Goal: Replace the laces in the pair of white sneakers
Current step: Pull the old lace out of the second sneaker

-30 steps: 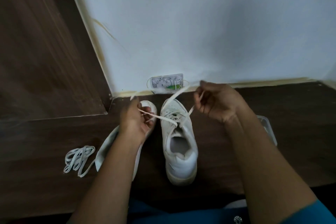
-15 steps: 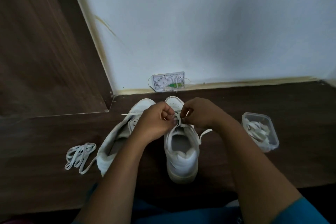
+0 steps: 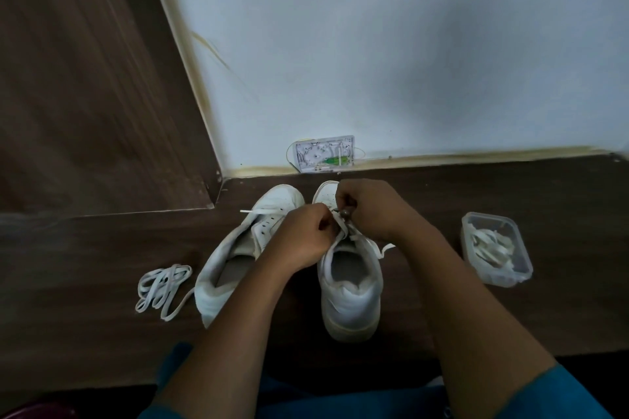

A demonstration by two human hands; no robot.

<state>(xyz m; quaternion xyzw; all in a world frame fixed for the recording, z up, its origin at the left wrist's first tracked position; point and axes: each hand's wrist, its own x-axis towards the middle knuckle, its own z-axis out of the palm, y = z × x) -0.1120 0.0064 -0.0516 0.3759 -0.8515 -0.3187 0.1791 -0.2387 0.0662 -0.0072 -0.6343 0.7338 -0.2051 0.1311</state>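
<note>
- The biggest thing we've got in view is the wall (image 3: 374,44), which is smooth, matte and off-white, with a yellowish stained strip along its bottom edge.
- Below it is the dark wood-grain floor (image 3: 85,265), and a brown wooden panel (image 3: 68,78) with streaky grain runs up on the left.
- The right sneaker (image 3: 350,296) is white smooth leather with a chunky rounded heel. It stands upright with its toe toward the wall.
- The left sneaker (image 3: 238,248) sits just beside it, angled outward. It has a perforated side panel, and its mouth gapes open.
- Our left hand (image 3: 303,238) is curled tight, pinching the flat white lace (image 3: 343,231) over the right sneaker's eyelets.
- Our right hand (image 3: 367,207) is curled on the same lace just above, with its knuckles touching the left hand.
- A clear plastic tub (image 3: 486,214), a rounded rectangle, sits well off to the right with crumpled cream-coloured old laces (image 3: 490,248) inside.
- A looped bundle of flat white laces (image 3: 163,289) lies on the floor left of the left sneaker.
- A small white wall box (image 3: 325,154) with thin wires and a green bit is against the wall behind the toes.
</note>
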